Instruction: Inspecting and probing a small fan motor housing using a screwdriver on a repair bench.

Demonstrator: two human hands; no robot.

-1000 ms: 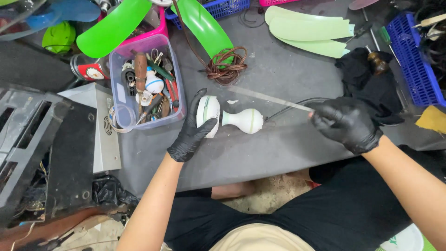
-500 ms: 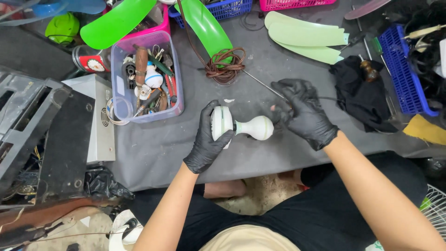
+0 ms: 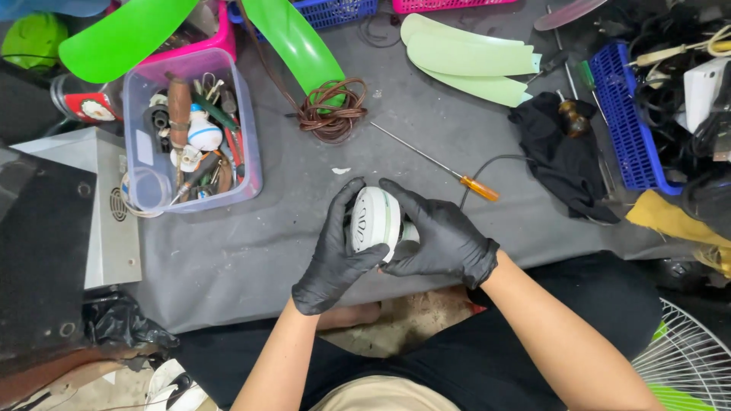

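**Inspector:** Two gloved hands are on one part. Your left hand wraps the rounded white fan motor housing from the side, fingers curled close around its ribbed cap. Your right hand closes over the other side, fingers folded onto the shell. The housing sits between your palms, just above the near edge of the grey table.

**Operator:** Is the grip sound?

**Inspector:** It looks firm, but your right palm hides the narrow end, so I cannot tell where the seam lies. Keep the housing over the tabletop, not beyond its edge, so any loose piece lands on the cloth. In my judgement, steady it with one hand and work it with the other; squeezing from both sides may bind the shell.

**Operator:** And what lies around it?

**Inspector:** Your orange-handled screwdriver lies just beyond your right hand, shaft pointing away to the left. A black cable curves beside its handle; keep it from snagging your wrist. The coil of brown wire and the clear bin of small parts sit well apart.
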